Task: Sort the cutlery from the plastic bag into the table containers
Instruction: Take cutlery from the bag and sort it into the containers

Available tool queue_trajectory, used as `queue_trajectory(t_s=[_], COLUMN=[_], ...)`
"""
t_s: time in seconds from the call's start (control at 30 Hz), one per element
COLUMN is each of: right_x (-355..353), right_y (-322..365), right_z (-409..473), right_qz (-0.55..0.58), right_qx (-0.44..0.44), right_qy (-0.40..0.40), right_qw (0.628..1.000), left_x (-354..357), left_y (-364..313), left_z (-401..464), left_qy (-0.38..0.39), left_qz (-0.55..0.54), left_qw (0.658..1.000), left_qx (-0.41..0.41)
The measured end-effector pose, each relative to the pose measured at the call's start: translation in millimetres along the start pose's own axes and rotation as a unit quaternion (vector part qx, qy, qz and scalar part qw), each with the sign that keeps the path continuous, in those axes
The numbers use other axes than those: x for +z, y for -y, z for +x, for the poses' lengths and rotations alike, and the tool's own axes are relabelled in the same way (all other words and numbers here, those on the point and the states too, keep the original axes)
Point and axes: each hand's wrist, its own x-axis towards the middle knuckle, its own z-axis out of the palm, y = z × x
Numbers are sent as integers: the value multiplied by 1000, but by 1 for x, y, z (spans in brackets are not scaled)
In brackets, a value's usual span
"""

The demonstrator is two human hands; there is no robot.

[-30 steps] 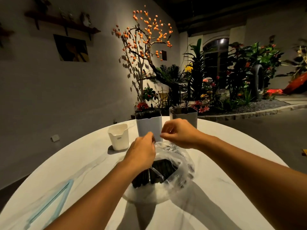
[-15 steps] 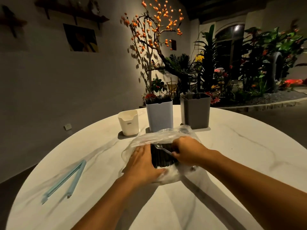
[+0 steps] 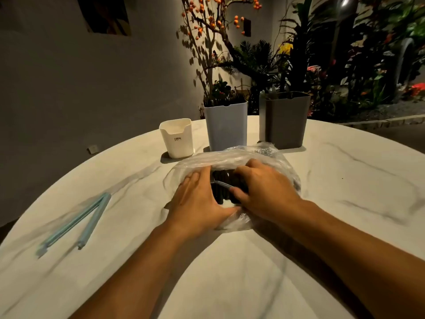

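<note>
Dim room with a bunch of plants and an orange-berried branch behind a round white marble desk (image 3: pixel 322 203). Middle of the desk there's a clear plastic bag (image 3: pixel 232 155) lying open toward the person, with a pile of dark cutlery (image 3: pixel 220 192) inside. Left hand (image 3: pixel 197 201) lies flat on the left side of the bag, fingers straight, pressing the plastic down and not curled round anything. Right hand (image 3: pixel 264 192) is inside the bag mouth, and its grip is a pinch: thumb and fingers closed on a slim silvery utensil (image 3: pixel 222 184) whose end pokes out to the left over the dark pile. Can't tell if it's a spoon or fork, too blurry.

Just behind the bag stand three containers in a row: a small white container (image 3: pixel 178 139) on the left, a taller light blue container (image 3: pixel 226 127) in the middle, a grey container (image 3: pixel 284 120) on the right. Off to the left on the desk lies a light blue bag clip (image 3: pixel 78 223), opened in a V.
</note>
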Motion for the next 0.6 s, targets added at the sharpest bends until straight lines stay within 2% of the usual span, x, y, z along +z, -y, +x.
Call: queue_trajectory(t_s=[0.17, 0.23, 0.37, 0.5, 0.6], right_x=[-9, -13, -20, -12, -9], right_y=[-14, -17, -18, -24, -27], right_z=[3, 3, 3, 4, 7], right_qz=[-67, -58, 57, 6, -11], right_qx=[17, -9, -56, -80, -77], right_qy=[88, 107, 120, 130, 171], right_qw=[994, 993, 989, 988, 982], left_x=[-6, -6, -4, -5, -6], left_y=[-5, -6, -5, -6, -9], left_z=[-5, -8, -12, -11, -12], left_qy=[-47, -32, 25, 37, -2], left_qz=[18, 17, 33, 46, 63], left_qw=[998, 999, 998, 996, 997], left_qx=[27, 36, 51, 60, 47])
